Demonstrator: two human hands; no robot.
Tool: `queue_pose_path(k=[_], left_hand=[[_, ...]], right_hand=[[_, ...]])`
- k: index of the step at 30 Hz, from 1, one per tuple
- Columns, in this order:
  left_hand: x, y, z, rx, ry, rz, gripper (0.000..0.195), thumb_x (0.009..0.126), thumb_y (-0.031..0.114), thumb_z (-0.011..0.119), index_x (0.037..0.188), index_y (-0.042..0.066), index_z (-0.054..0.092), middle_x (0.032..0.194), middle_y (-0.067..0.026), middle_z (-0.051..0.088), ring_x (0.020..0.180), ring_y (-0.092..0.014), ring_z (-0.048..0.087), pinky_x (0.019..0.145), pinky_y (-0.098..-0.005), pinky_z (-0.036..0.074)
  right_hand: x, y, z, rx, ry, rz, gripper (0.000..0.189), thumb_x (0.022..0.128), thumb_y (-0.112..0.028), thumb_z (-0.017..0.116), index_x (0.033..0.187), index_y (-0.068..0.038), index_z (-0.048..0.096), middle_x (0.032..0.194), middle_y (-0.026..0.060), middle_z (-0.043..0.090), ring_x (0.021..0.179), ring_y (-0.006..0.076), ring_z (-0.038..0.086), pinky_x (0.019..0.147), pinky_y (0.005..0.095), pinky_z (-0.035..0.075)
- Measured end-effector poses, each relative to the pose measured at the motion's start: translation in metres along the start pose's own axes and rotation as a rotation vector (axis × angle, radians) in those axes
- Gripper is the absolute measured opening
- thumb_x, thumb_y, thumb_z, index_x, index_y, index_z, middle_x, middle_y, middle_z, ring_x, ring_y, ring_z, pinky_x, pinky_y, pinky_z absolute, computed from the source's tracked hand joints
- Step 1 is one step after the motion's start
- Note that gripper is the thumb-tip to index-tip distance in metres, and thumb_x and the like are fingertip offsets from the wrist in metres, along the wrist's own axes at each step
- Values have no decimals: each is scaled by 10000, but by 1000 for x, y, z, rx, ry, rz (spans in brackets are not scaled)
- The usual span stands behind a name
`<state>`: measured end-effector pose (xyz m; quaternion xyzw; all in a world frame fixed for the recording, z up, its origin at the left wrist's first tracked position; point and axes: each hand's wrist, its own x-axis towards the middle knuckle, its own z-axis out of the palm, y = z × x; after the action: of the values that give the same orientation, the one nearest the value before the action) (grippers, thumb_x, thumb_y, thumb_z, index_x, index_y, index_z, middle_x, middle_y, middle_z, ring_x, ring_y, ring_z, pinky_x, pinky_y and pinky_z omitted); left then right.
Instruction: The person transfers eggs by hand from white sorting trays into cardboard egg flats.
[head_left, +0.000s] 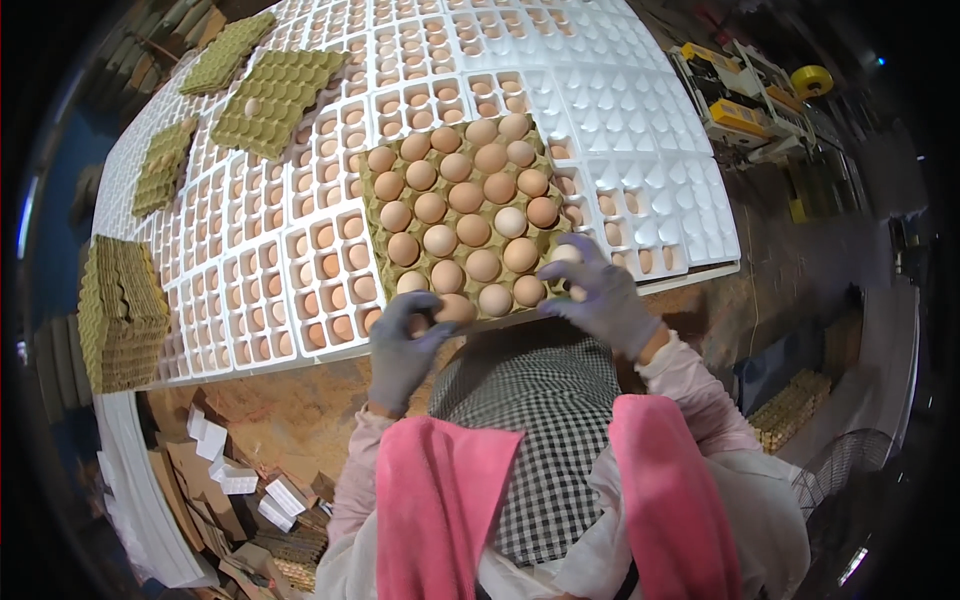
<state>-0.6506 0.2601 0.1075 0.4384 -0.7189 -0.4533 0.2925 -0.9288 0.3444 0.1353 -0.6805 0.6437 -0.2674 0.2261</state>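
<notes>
A pulp egg tray (387, 271) holding rows of brown and pale eggs lies before me, on top of white plastic egg trays (292, 296). My left hand (405, 349), in a thin greyish-purple glove, curls at the tray's near left corner. Its fingers and thumb close around a brown egg (418, 325), and the fingertips meet another brown egg (455, 308). At the near right corner my right hand (604, 296), gloved alike, has a whitish egg (567, 254) in its fingers. A second egg (577, 292) shows between that hand's thumb and fingers, partly hidden.
White trays at the left are filled with eggs; several white trays (615, 112) at the right hold none. Pulp trays (277, 101) lie on the far left, one bearing an egg (252, 107). A pulp-tray stack (124, 315) stands at the left edge. A yellow-and-white machine (739, 112) is beyond the right.
</notes>
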Motion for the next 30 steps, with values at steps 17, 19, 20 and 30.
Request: queue_pose_path(k=[17, 19, 20, 30], left_hand=[[38, -6, -34, 763, -18, 289, 385, 803, 105, 740, 1177, 83, 648, 1351, -176, 474, 1072, -308, 632, 786, -361, 544], [31, 14, -27, 6, 112, -213, 359, 884, 62, 638, 1239, 25, 598, 1372, -131, 427, 1085, -239, 609, 767, -298, 545], [34, 28, -17, 17, 93, -128, 360, 913, 49, 576, 1270, 4, 564, 1393, -103, 383, 1084, -213, 599, 768, -256, 548], [138, 99, 300, 771, -462, 256, 410, 768, 236, 746, 1163, 181, 650, 1298, -160, 524, 925, -333, 659, 764, -435, 535]], right_hand=[[-61, 80, -41, 425, 424, 396, 377, 843, -314, 755, 1090, -53, 641, 1072, 124, 621, 1000, 245, 619, 867, 367, 512], [-88, 128, -70, 372, 472, 471, 368, 841, -304, 753, 1091, -57, 642, 1076, 125, 621, 1022, 251, 614, 876, 370, 509], [-101, 150, -86, 61, 491, 466, 368, 830, -297, 753, 1097, -70, 642, 1095, 125, 611, 1041, 253, 606, 880, 377, 508], [-129, 247, -115, -349, 201, 655, 477, 791, -303, 736, 1233, -193, 596, 1292, 152, 516, 1120, 329, 578, 903, 409, 502]])
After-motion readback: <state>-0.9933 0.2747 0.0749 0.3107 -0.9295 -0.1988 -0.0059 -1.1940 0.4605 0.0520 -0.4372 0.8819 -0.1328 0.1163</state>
